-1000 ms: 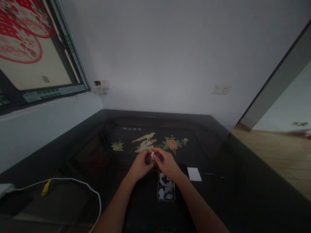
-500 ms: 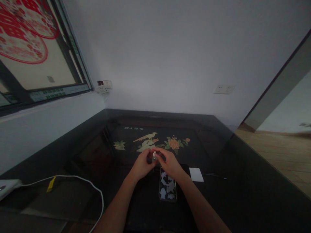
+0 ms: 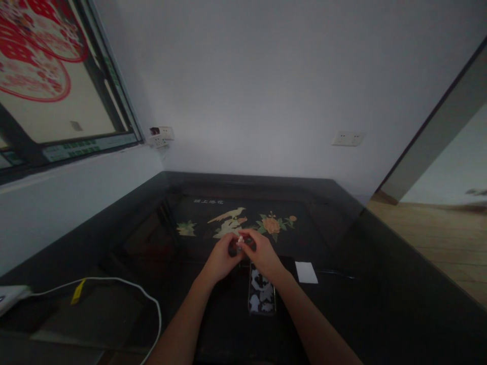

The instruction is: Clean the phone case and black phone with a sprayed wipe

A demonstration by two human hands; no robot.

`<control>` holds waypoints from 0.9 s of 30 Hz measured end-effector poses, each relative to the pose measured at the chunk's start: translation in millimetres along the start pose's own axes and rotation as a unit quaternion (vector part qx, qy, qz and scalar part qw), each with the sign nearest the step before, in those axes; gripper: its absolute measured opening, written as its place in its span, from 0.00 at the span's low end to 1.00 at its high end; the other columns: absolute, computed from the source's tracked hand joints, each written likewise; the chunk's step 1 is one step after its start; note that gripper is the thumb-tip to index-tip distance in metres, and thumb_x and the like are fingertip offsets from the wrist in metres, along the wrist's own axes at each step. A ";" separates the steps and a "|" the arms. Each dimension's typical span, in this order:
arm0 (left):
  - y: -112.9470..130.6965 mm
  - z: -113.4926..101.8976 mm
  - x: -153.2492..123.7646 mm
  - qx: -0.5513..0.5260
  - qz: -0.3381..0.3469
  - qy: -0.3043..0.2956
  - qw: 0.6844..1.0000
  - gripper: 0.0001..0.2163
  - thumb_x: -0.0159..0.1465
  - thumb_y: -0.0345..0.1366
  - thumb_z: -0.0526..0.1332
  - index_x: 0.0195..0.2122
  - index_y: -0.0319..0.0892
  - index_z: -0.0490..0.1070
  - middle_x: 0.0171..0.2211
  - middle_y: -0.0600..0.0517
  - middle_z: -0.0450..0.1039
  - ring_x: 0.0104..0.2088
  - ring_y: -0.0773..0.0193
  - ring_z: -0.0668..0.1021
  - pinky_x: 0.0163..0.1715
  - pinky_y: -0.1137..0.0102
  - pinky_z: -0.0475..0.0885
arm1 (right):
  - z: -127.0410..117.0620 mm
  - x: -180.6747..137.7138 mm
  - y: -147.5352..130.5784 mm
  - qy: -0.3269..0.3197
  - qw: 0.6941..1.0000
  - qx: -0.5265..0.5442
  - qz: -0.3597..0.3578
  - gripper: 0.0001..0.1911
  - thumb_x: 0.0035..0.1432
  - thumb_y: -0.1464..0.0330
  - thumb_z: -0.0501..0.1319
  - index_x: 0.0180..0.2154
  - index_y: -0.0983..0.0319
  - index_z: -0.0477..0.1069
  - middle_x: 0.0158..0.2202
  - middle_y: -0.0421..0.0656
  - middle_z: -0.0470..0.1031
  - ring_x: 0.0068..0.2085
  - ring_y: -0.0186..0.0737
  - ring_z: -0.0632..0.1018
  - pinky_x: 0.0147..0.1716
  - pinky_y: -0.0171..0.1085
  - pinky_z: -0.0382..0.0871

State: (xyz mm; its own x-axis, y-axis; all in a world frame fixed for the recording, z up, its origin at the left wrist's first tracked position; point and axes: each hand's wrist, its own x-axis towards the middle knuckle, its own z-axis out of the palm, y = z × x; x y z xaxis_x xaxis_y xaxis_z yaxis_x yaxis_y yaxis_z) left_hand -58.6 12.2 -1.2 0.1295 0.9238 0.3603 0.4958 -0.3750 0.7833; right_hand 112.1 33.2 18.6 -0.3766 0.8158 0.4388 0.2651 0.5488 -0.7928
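Half-hiding a white object (image 3: 240, 240): fingers (image 3: 248, 249)

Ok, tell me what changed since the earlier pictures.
Only the view shifted slightly; nothing was visibly taken hold of or let go. The left hand and right hand stay around the small white object; the patterned case and white card lie unmoved.
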 end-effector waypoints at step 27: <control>121.3 7.8 -28.1 0.067 0.162 -0.156 0.972 0.29 0.53 0.51 0.72 0.53 0.48 0.67 0.46 0.46 0.72 0.46 0.52 0.75 0.46 0.57 0.73 | -136.1 -125.2 52.7 0.148 0.957 -0.219 0.121 0.10 0.66 0.65 0.57 0.44 0.59 0.75 0.44 0.48 0.76 0.47 0.49 0.78 0.51 0.48 0.72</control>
State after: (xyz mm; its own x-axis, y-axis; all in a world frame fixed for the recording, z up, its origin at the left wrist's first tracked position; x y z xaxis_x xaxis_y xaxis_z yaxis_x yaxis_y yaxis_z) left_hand 4.6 -58.7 79.7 0.5418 0.7447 0.3898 0.4894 -0.6565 0.5739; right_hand 293.9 -15.3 -20.6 -0.0073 0.9087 0.4174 0.6842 0.3089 -0.6607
